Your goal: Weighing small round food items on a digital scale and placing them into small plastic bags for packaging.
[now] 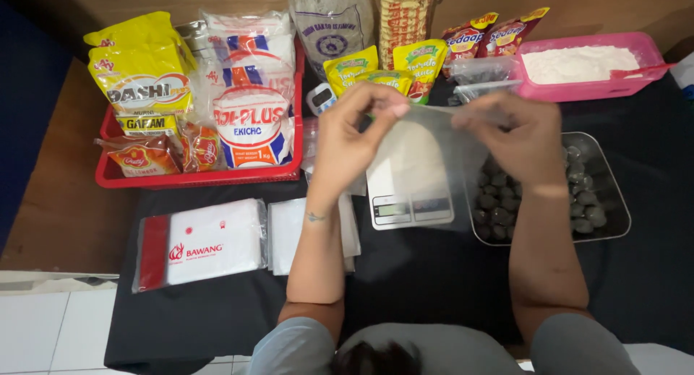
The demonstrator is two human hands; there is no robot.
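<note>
Grey-sleeved shoulders and the top of a head fill the bottom edge of the frame, and two bare forearms reach up from them toward the middle. Both hands meet at a clear plastic bag (426,140) held in the air at the centre. Left hand (354,133) pinches the bag's top edge between thumb and fingertips, closed on the film. Right hand (520,140) is closed on the same edge further right, knuckles toward the camera. Between the two grips the edge runs left to right across the frame, and the bag hangs down from it toward the viewer, so each hand is equally near to it.

Directly beneath the bag sits a small white digital scale (408,201) on a black cloth (434,274). At right centre, partly under the right wrist, a metal tray (614,201) holds dark round lumps. A pink tub (650,57) of white powder stands at upper right. A red basket (195,176) of seasoning packets is at upper left, with more sachets along the top. A flat stack of red and white packaging (202,248) lies at lower left.
</note>
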